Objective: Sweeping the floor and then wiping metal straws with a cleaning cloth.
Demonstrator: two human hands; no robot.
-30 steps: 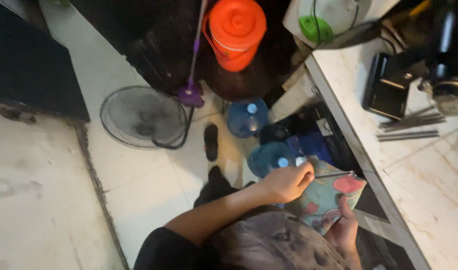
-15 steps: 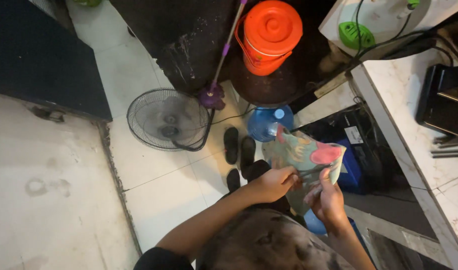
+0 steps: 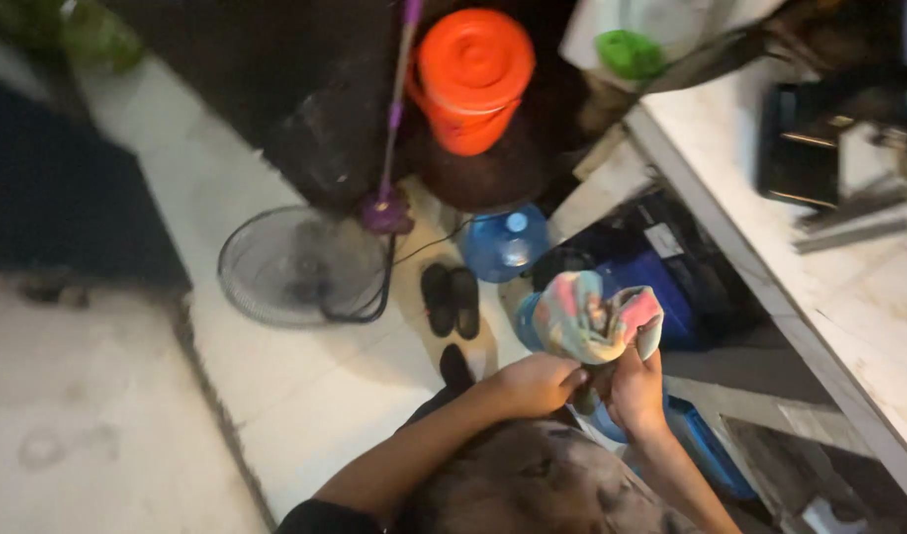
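Observation:
A bunched multicoloured cloth (image 3: 594,316) in pink, yellow and teal is held up in front of me by both hands. My left hand (image 3: 535,384) grips its lower edge from the left. Just to the right, my right hand (image 3: 634,388) clasps the cloth's underside. Both forearms rise from the bottom of the view over my patterned top (image 3: 533,485). The cloth hangs above the floor, left of the white counter (image 3: 849,297).
On the floor lie a floor fan (image 3: 300,265), a pair of black slippers (image 3: 450,299), a blue water jug (image 3: 505,242), a purple mop (image 3: 392,129) and an orange bucket (image 3: 470,74). Blue containers (image 3: 661,297) sit under the counter. A dark tray (image 3: 800,148) rests on top.
The cloth was spread flat near the counter edge a second ago; both hands have lifted and bunched it into a wad. The view has swung left and closer.

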